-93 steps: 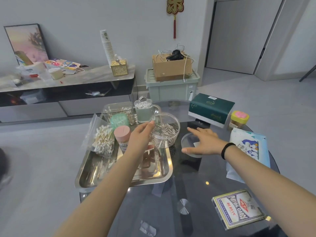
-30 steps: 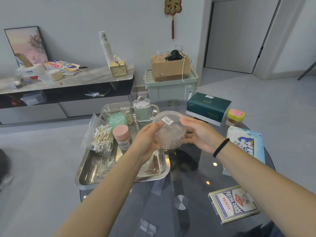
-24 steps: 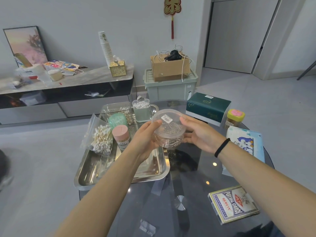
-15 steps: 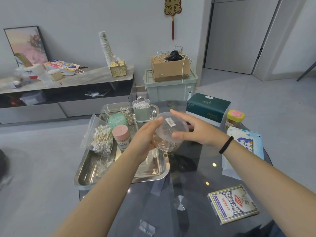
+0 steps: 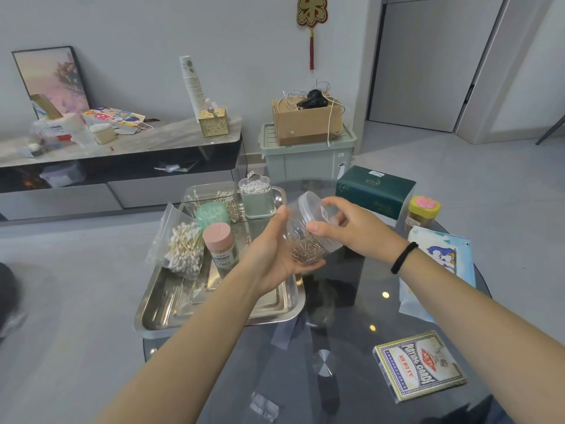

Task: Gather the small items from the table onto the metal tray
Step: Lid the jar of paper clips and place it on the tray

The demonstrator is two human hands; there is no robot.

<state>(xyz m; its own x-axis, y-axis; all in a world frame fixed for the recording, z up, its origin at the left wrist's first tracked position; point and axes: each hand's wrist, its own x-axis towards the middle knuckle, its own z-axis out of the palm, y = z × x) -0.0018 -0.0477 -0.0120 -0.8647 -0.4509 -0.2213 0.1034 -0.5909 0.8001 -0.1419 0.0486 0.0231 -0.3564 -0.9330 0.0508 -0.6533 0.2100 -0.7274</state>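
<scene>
- Above the metal tray's (image 5: 171, 319) right edge, the left hand (image 5: 275, 252) cupped the tilted clear paperclip container (image 5: 308, 237).
- The right hand (image 5: 351, 228) pinched its lid (image 5: 318, 206), fingers half-curled.

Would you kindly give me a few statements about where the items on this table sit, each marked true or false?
1. The left hand cradles the clear tub of paper clips. True.
2. The tub stands upright on the tray. False: it is tilted and held in the air.
3. The card deck lies on the table, off the tray. True.
4. The pink-lidded jar stands beside the deck. False: it stands in the tray.
5. The right hand touches the tub. True.
</scene>
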